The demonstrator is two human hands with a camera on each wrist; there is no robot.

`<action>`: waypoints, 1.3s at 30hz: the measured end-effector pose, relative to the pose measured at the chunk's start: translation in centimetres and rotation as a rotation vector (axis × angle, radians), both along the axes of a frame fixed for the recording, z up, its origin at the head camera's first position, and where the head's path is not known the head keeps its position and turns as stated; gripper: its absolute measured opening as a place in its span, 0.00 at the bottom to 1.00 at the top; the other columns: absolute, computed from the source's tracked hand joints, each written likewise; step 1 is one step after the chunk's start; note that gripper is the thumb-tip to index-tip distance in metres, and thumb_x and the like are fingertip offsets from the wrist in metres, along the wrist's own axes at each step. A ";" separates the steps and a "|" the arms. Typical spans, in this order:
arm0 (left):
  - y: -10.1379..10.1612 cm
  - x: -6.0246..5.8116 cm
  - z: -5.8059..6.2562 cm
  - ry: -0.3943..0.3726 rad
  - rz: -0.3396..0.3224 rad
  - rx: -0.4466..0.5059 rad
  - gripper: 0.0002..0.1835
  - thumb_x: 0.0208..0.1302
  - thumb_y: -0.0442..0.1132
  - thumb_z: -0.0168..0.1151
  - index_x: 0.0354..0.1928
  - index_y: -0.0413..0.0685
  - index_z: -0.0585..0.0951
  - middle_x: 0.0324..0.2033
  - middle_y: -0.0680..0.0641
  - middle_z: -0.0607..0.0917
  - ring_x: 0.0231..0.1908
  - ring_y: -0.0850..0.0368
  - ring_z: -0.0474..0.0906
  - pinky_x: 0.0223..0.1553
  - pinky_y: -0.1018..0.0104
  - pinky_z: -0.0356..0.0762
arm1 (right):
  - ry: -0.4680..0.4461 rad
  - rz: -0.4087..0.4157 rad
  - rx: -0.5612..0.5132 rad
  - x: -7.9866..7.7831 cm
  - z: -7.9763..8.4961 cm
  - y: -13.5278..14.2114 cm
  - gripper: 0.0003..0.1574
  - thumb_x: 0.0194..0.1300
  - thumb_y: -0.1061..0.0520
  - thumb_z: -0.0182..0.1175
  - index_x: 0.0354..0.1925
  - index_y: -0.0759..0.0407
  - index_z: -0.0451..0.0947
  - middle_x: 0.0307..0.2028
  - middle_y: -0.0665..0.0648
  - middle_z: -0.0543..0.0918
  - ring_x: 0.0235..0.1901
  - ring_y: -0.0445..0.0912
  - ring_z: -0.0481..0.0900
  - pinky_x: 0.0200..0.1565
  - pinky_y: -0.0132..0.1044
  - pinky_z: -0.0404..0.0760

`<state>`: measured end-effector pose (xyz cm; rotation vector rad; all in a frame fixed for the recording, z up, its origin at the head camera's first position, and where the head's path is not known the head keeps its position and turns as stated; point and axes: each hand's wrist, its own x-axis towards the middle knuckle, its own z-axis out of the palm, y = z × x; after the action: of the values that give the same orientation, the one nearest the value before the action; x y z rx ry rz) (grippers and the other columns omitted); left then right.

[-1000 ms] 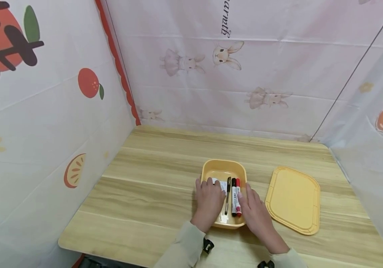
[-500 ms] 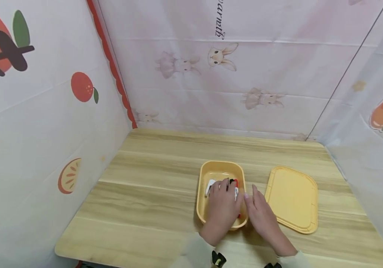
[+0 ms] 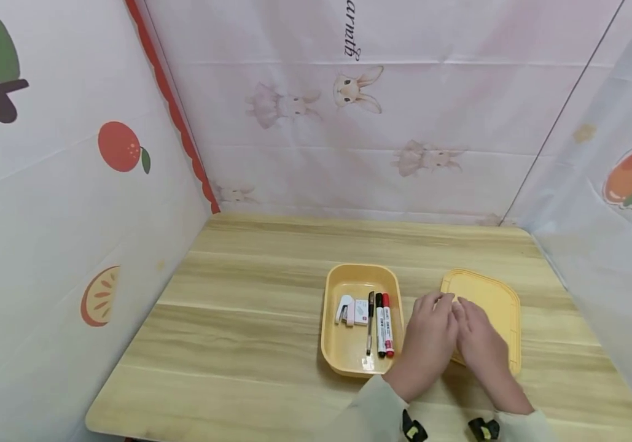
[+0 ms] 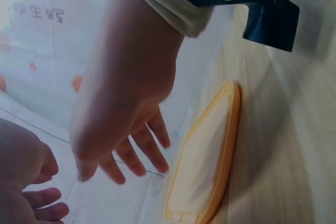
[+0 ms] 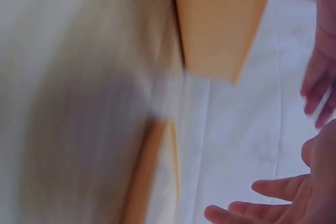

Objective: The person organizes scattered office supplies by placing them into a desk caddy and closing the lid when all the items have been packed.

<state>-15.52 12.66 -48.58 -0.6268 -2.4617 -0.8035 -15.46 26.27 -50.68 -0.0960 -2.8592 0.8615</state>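
Observation:
My left hand and right hand are above the near part of the yellow lid, close together in the head view. The left wrist view shows a gap between them, with the right hand's fingers loosely spread over the lid and nothing held. Relaxed fingers also show on the left hand. Left of the hands stands the open yellow box. Inside lie a small white and pink stapler, a small white packet, a black pen, a black marker and a red marker.
Everything stands on a wood-grain table. Printed cloth walls enclose its back and both sides. The lid lies flat to the right of the box, a short stretch of table between them.
My left hand has come out of the box and moved right toward the lid. The right hand has left the box's right side and moved right too. The box contents are uncovered now.

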 end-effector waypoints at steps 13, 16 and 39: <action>5.3 -5.1 -0.8 -0.081 0.123 -0.183 0.15 0.74 0.45 0.54 0.58 0.51 0.78 0.53 0.52 0.81 0.47 0.61 0.79 0.39 0.78 0.78 | -0.038 -0.137 0.215 -1.3 -0.2 7.7 0.43 0.80 0.36 0.28 0.65 0.67 0.69 0.60 0.74 0.73 0.55 0.73 0.75 0.39 0.70 0.72; 6.3 -6.2 -1.6 -0.047 0.158 -0.352 0.14 0.74 0.46 0.55 0.56 0.51 0.78 0.48 0.51 0.82 0.42 0.61 0.77 0.39 0.78 0.75 | -0.059 -0.134 0.281 -1.2 -0.9 8.6 0.37 0.81 0.41 0.30 0.61 0.67 0.70 0.56 0.74 0.75 0.48 0.71 0.78 0.34 0.66 0.75; 8.9 -10.5 -5.3 -0.422 0.265 -0.873 0.26 0.81 0.50 0.34 0.74 0.51 0.67 0.69 0.47 0.70 0.67 0.51 0.67 0.70 0.58 0.62 | -0.099 0.011 0.567 -1.1 -2.7 12.4 0.23 0.76 0.56 0.45 0.27 0.72 0.68 0.21 0.65 0.68 0.16 0.57 0.71 0.16 0.52 0.70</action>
<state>-26.06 21.57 -53.86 -0.4044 -3.1644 0.3289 -16.61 38.69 -53.42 -0.0556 -3.0715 0.0243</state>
